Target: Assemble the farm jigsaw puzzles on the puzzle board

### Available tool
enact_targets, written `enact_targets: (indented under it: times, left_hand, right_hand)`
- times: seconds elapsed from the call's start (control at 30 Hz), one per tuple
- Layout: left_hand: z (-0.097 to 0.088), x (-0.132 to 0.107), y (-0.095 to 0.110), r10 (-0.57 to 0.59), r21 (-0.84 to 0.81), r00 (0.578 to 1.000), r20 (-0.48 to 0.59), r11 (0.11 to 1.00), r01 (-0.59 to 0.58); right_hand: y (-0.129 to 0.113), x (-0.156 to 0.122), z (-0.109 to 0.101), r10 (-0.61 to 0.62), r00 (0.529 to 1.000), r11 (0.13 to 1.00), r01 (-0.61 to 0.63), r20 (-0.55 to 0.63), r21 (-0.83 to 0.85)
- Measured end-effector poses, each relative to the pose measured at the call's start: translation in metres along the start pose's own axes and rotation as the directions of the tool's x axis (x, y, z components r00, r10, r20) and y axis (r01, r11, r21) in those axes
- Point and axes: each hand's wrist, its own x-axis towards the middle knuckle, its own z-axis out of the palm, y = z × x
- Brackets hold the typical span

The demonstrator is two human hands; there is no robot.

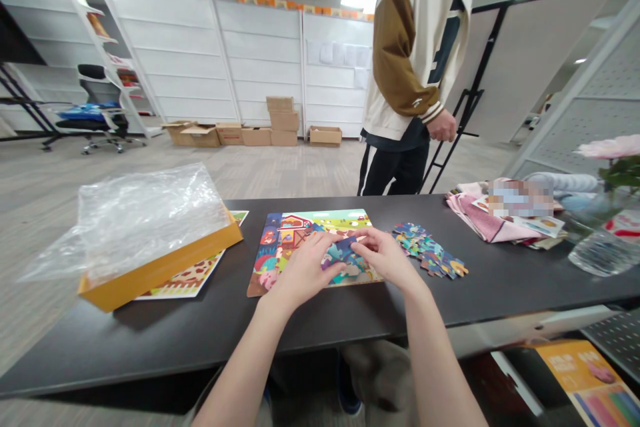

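Both my hands are over a colourful farm-scene puzzle board point(270, 240) on the black table. Between them lie several blue joined puzzle pieces point(345, 252), on top of the board. My left hand point(307, 263) curves round the left side of these pieces, thumb and fingers touching them. My right hand point(385, 257) pinches a dark blue piece at their upper right with thumb and forefinger. The fingers partly cover the pieces, so their fit cannot be made out. A heap of loose puzzle pieces point(425, 250) lies right of the board.
On the left, a yellow box point(170, 260) with clear plastic wrap point(150, 203) rests over another picture board point(193, 277). Folded cloths point(483, 217), a plastic bottle point(603, 253) and a pink flower point(613, 147) are at right. A person point(415, 73) stands beyond the table.
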Motion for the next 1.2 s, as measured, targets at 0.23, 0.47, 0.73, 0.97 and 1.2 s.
enact_targets:
  times: [0.23,0.47,0.73,0.97,1.2]
  left_hand:
    - [0.001,-0.001,-0.003,-0.035,0.046,0.999,0.035,0.998,0.034]
    - [0.001,-0.006,-0.011,-0.057,0.093,0.997,0.055,0.994,0.052]
    - [-0.003,-0.010,-0.010,-0.027,0.174,0.987,0.160,0.985,-0.001]
    - [-0.001,-0.009,-0.012,-0.031,0.185,0.980,0.198,0.983,-0.006]
    - [0.000,-0.010,-0.013,-0.047,0.191,0.974,0.220,0.982,0.005]
  right_hand:
    - [0.013,-0.003,-0.028,0.066,0.988,0.977,-0.093,-0.141,-0.192]
    - [0.019,-0.014,-0.062,0.089,0.950,0.898,-0.207,-0.300,-0.388]
    - [0.040,-0.029,-0.096,0.253,0.907,0.763,-0.401,-0.338,-0.506]
    - [0.044,-0.028,-0.096,0.346,0.900,0.784,-0.432,-0.264,-0.446]
    - [0.038,-0.027,-0.094,0.328,0.906,0.801,-0.417,-0.268,-0.429]
